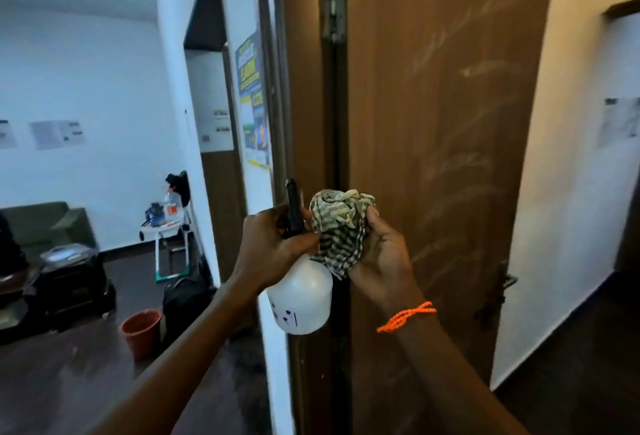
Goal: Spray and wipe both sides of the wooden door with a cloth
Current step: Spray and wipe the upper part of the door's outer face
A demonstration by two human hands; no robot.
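A: Both hands up at chest height by the hinge side of the doorway. Left hand [273,247] wrapped round the neck of a white spray bottle [302,299], fingers curled by its black trigger head [293,206].

B: And the right?

A: Right hand [377,254] clutching a bunched checked cloth [341,223], thumb and fingers curled round it. Cloth touches the bottle's top, just beside the trigger head. Orange thread band [406,317] on the right wrist.

B: Where's the door?

A: Wooden door [446,143] directly behind the cloth, swung open, its brown face w/ pale streaks across it. Dark handle [498,291] low at its right edge; hinge [333,1] up top, next to the brown door frame [304,88].

B: Bkgd?

A: Left of the frame, a green-and-blue poster [252,102] on a white wall. Beyond, a room: orange bucket [142,332] on the dark floor [86,382], black bag [183,303] just beside it, small white folding surface [166,230] w/ bottles on it, green sofa [45,223] at far left. Papers [57,134] taped on the far wall; text too blurred to read. Right of the door, another sheet [621,121] on a cream wall.
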